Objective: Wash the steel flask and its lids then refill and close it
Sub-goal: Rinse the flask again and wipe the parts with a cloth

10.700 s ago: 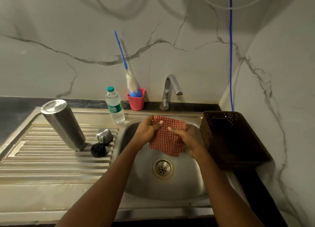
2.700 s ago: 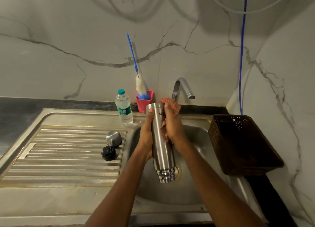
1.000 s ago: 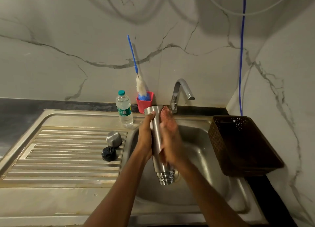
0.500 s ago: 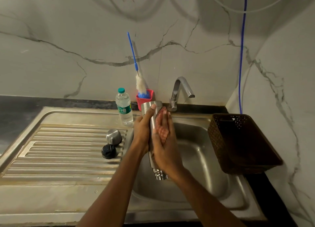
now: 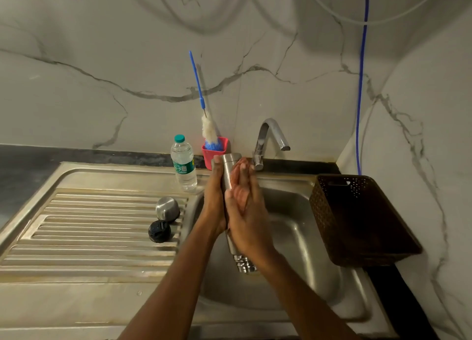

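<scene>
Down the flask slides the right hand, fingers straight, pressing what may be a cloth flat; left hand wraps the flask.

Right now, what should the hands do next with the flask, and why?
Probably slide the right hand down the flask to its threads. The left hand grips the flask, mouth down over the sink; the right hand presses on its body, and the threads below sit uncovered.
</scene>
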